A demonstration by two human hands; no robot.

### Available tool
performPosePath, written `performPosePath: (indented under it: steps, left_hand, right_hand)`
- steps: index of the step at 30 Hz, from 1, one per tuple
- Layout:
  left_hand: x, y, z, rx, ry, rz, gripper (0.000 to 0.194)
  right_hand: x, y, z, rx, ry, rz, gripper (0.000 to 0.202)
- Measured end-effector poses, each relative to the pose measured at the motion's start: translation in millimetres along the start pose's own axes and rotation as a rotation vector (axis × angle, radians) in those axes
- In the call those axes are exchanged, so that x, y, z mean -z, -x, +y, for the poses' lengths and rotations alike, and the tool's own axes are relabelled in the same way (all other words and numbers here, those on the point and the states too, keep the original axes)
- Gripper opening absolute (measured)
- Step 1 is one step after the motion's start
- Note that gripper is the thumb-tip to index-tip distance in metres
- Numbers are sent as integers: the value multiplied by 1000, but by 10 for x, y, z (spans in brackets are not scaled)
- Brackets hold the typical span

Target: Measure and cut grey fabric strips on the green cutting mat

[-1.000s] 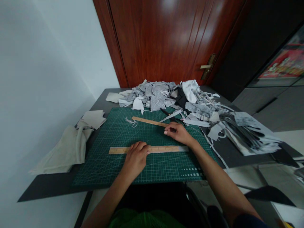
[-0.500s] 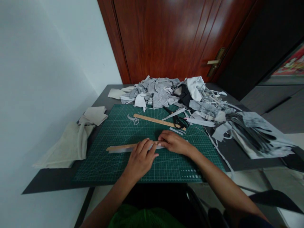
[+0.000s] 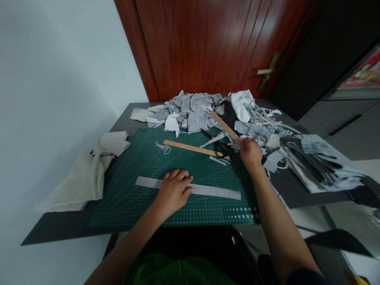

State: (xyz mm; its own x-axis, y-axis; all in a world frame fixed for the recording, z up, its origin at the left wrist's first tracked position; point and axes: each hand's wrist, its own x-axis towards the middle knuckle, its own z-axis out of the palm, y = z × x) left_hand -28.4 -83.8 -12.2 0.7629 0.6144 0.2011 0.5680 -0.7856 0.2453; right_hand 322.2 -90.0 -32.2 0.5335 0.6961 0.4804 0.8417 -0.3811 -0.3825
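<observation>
A long grey fabric strip lies across the green cutting mat. My left hand rests on the middle of the strip, its fingers curled and pressed together over it. At the right of the mat my right hand is closed round one end of a wooden ruler, which points up and to the left. Another wooden ruler lies on the mat behind the strip. Black scissors lie at its right end, beside small grey offcuts.
Heaped grey and white scraps line the back of the dark table. Folded grey fabric is stacked at the right. Cream cloth hangs over the left edge. White threads lie on the mat.
My right hand has left the strip and moved right and up with the wooden ruler. The strip now shows uncovered on both sides of my left hand, which has stayed near the same place.
</observation>
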Motion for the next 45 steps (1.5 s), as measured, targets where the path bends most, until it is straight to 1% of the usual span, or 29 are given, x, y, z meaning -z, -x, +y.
performPosePath:
  steps: [2, 3, 5, 6, 7, 9, 10, 11, 13, 15, 18, 21, 22, 24, 25, 26, 28, 29, 31, 33, 36, 38, 40, 41, 42, 45]
  left_hand:
    - [76, -94, 72, 10, -29, -57, 19]
    - [104, -152, 115, 25, -50, -77, 19]
    - [118, -279, 196, 27, -87, -113, 36]
    - [100, -344, 227, -15, -88, -113, 42]
    - [66, -407, 248, -93, -69, -112, 46]
    - [-40, -515, 256, -327, 28, -138, 50]
    - [-102, -558, 245, -411, 82, -149, 51]
    - [-162, -591, 227, -426, 121, -144, 50]
    - [-257, -632, 171, -384, 174, -129, 44]
    - [-296, -647, 90, -360, 222, -140, 40]
    - [-245, -660, -105, -296, 286, -140, 31]
    - [-138, -696, -386, -143, 357, -115, 15]
    - [-110, -716, -486, -105, 408, -113, 18]
    - [-84, -771, -669, -46, 498, -77, 42]
    - [-88, -805, -745, -38, 539, -54, 49]
    - [-101, -843, -809, -24, 578, -23, 52]
    - [-138, -918, -898, 69, 672, 28, 49]
    - [-154, -950, -928, 131, 747, 22, 47]
    - [-164, -988, -967, 249, 917, -30, 41]
    - [-141, -988, -985, 326, 1063, -80, 35]
    - [-72, -950, -972, 365, 1230, -79, 29]
    - [-33, -928, -940, 405, 1332, -41, 25]
    - [-13, -919, -909, 489, 1349, -30, 24]
    - [-12, -918, -900, 515, 1323, -44, 25]
    - [-16, -917, -898, 514, 1281, -70, 27]
    - [-49, -908, -931, 416, 1125, -135, 29]
  right_hand:
    - [-62, -7, 60, -16, 22, 2, 25]
    - [-88, -9, 65, -11, 25, 8, 25]
    - [-123, -14, 34, 20, 13, 30, 26]
    - [-135, -17, 2, 49, -2, 41, 27]
    - [-145, -19, -37, 89, -24, 45, 28]
    - [-173, -9, -137, 206, -81, 14, 32]
    - [-192, 5, -193, 276, -111, -19, 32]
    - [-215, 27, -251, 347, -136, -57, 32]
    - [-260, 86, -361, 466, -160, -135, 27]
    - [-287, 152, -444, 507, -155, -173, 25]
    - [-295, 229, -498, 484, -133, -199, 28]
    - [-317, 253, -490, 416, -114, -228, 30]
    - [-333, 243, -484, 389, -110, -241, 29]
    - [-371, 189, -472, 338, -109, -280, 25]
    - [-386, 141, -469, 316, -112, -306, 23]
    - [-395, 79, -465, 298, -115, -338, 21]
    - [-389, -75, -453, 261, -118, -409, 19]
    - [-374, -158, -443, 240, -117, -444, 19]
    - [-328, -300, -413, 195, -106, -498, 22]
    - [-275, -369, -373, 166, -97, -532, 36]
    - [-222, -300, -335, 160, -100, -566, 50]
    - [-212, -179, -356, 167, -95, -559, 53]
    - [-219, -59, -423, 170, -78, -529, 53]
    - [-225, -13, -467, 169, -70, -514, 53]
    - [-230, 17, -513, 166, -66, -500, 52]
    - [-219, 21, -627, 132, -79, -475, 47]
